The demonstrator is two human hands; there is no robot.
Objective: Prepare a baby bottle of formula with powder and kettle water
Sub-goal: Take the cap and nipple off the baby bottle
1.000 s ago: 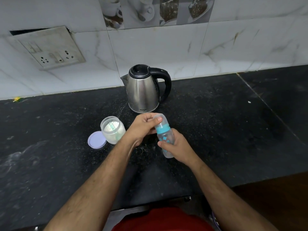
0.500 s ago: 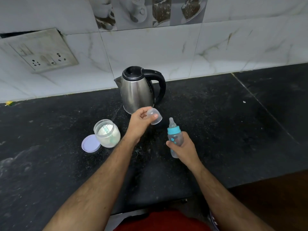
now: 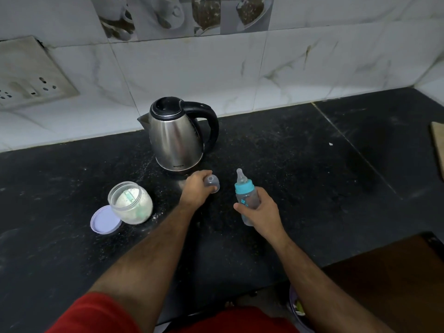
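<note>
My right hand (image 3: 260, 212) grips a clear baby bottle (image 3: 247, 194) with a teal collar and a bare teat, held upright over the black counter. My left hand (image 3: 195, 189) holds the bottle's clear dome cap (image 3: 212, 183) low, near the counter, just in front of the steel kettle (image 3: 179, 138). The kettle has a black lid and handle, with the lid shut. Left of my left hand stands an open clear jar of white powder (image 3: 131, 203) with a green scoop inside. Its lilac lid (image 3: 105, 219) lies flat beside it.
The black stone counter (image 3: 300, 176) runs to a white tiled wall behind the kettle. A socket plate (image 3: 28, 75) sits on the wall at the left. A wooden board edge (image 3: 438, 145) shows at the far right. White powder specks dust the counter around the jar.
My left hand pulled the dome cap off the bottle, moved it left and lowered it toward the counter. The teat is now uncovered. My right hand kept hold of the bottle.
</note>
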